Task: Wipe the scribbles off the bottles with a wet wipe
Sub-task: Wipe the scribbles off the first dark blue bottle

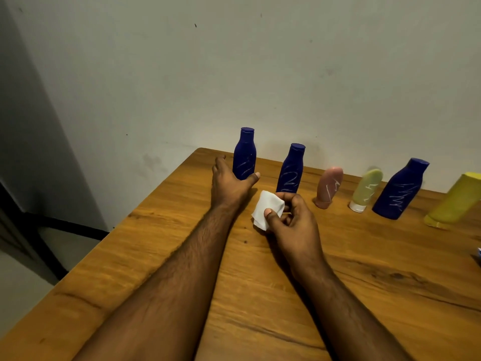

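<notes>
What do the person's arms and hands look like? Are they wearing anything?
Both arms are bare, with no sleeves in view and dark hair along the forearms. The left hand and right hand have no gloves, rings or watch showing. Short nails tip the fingers.

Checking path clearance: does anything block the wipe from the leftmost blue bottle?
Nothing visible does. The white wet wipe, pinched in the right hand, faces bare wooden table before the scribbled dark blue plastic bottle.

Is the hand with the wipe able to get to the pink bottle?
Probably yes. The right hand, pinching the wet wipe, sits just in front of the pink bottle, with only bare table between them.
</notes>
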